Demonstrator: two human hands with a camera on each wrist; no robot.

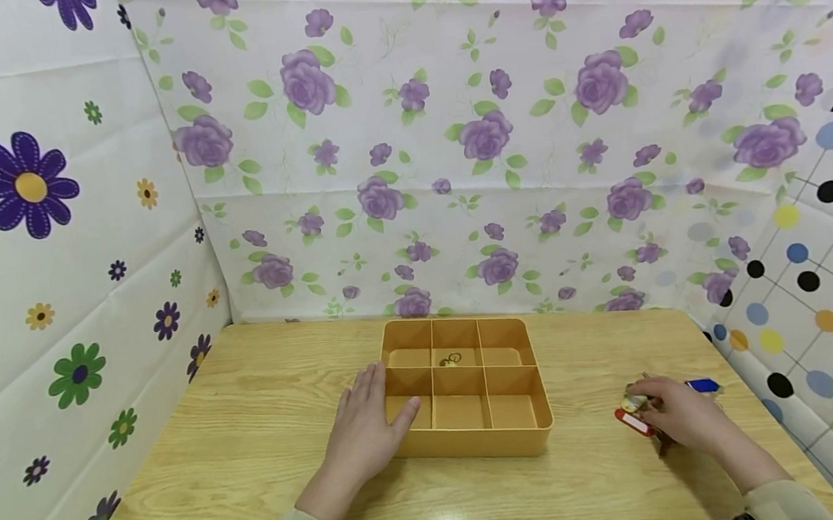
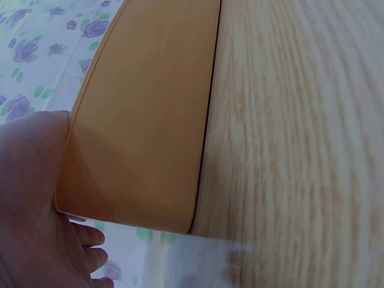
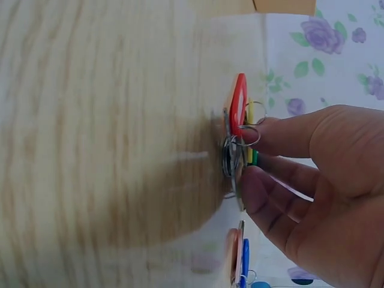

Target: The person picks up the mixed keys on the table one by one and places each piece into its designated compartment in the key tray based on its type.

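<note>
An orange divided box stands on the table. My left hand straddles its left wall near the front corner, fingers along the outside and thumb over the rim into a front compartment. In the left wrist view, the box's front wall fills the middle. Over at the right, my right hand pinches key tags on metal rings just above the tabletop. A red tag with a white label sticks out past the fingertips, with yellow and green edges beside it. Beyond the fingers lies a blue tag.
In the back middle compartment is a small yellowish item with rings. The wooden table meets a rose-patterned cloth at the back. Patterned sheets hang on the left and right sides.
</note>
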